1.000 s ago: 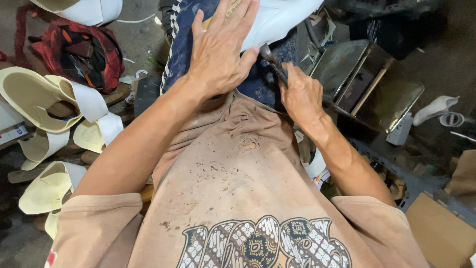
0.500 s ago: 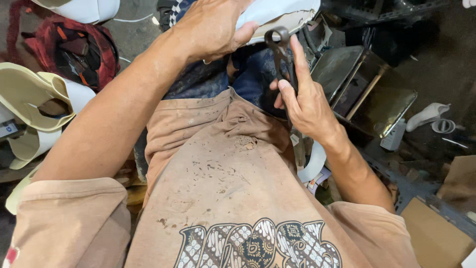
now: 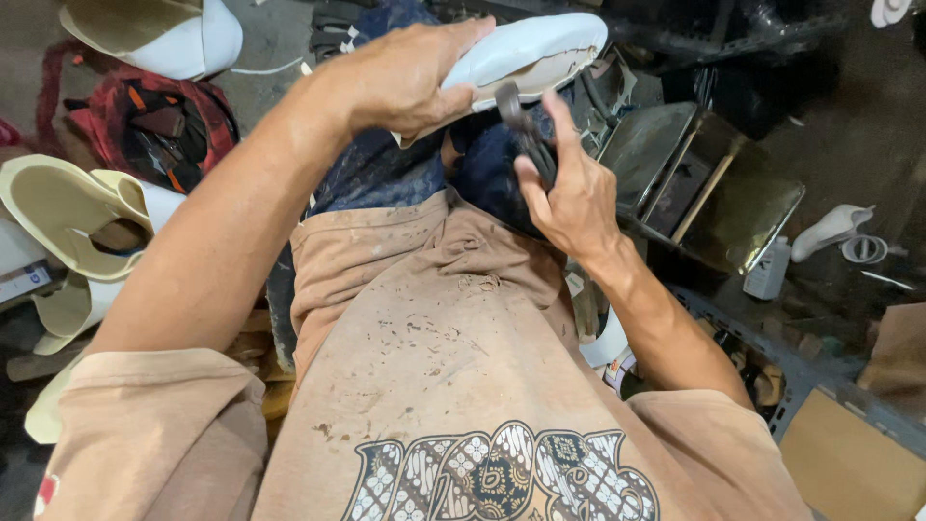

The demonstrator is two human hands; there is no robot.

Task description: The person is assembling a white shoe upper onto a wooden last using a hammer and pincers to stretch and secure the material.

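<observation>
Gripping a white shoe piece (image 3: 529, 53) near the top centre of the frame, we are wrapping our left hand (image 3: 405, 77) over its near end, fingers curled tightly around it. We are closing our right hand (image 3: 569, 198) around the handles of dark pliers (image 3: 521, 121), whose head is touching the lower edge of the shoe piece just below it. We are wearing a stained tan shirt (image 3: 434, 367) filling the lower middle. Cream shoe uppers (image 3: 68, 207) are lying at the left edge, a red bag (image 3: 154, 121) is sitting at upper left, and a metal stand (image 3: 714, 188) is standing at the right.
</observation>
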